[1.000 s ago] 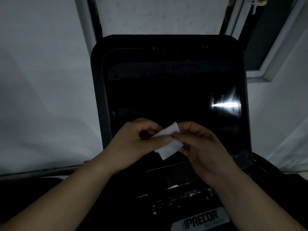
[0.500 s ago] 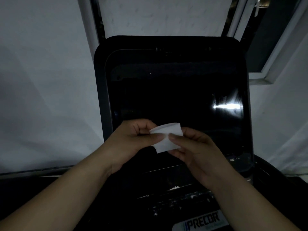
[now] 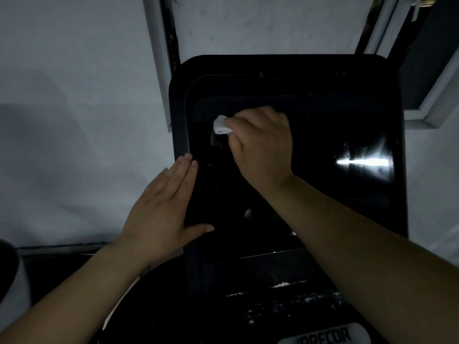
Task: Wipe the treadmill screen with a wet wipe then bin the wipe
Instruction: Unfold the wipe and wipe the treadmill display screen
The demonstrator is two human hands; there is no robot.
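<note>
White and folded small, the wipe (image 3: 220,127) is sitting under the fingertips of the right hand (image 3: 262,145), which is pressing it against the upper left part of the screen (image 3: 323,125). Only one end of the wipe is showing past the fingers; the rest is hidden beneath them. The fingers are bending over the wipe and pinning it to the glass, with the forearm reaching up across the screen from the lower right. The left hand (image 3: 161,207) is lying flat and wide, its fingers straight and close together, resting along the left edge of the frame (image 3: 177,120), with the thumb stretching out to the right over the dark surface. It is holding nothing. The screen is black and glossy, and a bright streak of light (image 3: 362,162) is reflecting near its right side, well apart from the wipe. Below the screen, part of a pale logo badge (image 3: 327,340) is peeking in at the bottom edge. A light wall (image 3: 74,95) is standing behind the treadmill.
</note>
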